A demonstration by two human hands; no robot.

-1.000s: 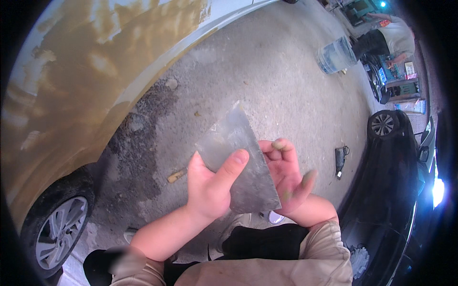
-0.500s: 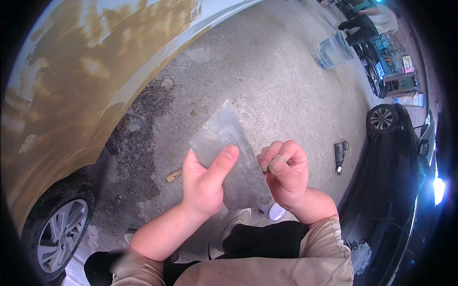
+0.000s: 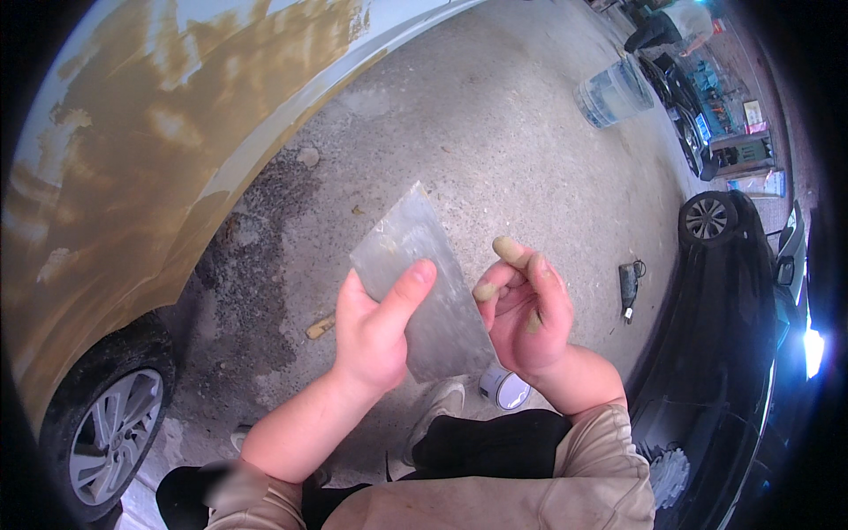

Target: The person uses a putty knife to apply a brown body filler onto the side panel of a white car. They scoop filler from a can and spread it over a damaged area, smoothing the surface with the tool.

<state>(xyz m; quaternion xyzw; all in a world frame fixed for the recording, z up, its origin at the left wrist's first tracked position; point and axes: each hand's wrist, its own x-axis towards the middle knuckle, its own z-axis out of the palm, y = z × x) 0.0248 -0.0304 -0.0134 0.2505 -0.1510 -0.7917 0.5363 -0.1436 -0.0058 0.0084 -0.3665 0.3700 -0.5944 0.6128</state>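
My left hand (image 3: 375, 331) grips a thin, flat grey plate (image 3: 433, 300), its thumb lying across the top face. The plate is smudged, with one corner pointing away from me. Close to its right edge is my right hand (image 3: 534, 314), palm partly turned up. The fingers of that hand are bent but apart, with nothing visible between them. Yellowish paste coats the fingertips, and a dab sits near the thumb. To my left stands a car body panel (image 3: 132, 168) covered with broad yellow-brown smears of filler over white paint.
By my shoe is a small tin (image 3: 505, 388) with a white lid. A yellowish stick-like piece (image 3: 321, 326) lies on the concrete floor, and a dark power tool (image 3: 628, 290) lies farther right. A bucket (image 3: 614, 94) and a person (image 3: 676, 31) are at the far right, beyond a black car (image 3: 707, 309).
My right hand has opened from a pinch at the plate's edge, its fingers now spread and showing paste. The left hand holds the plate in nearly the same place. The far person has shifted.
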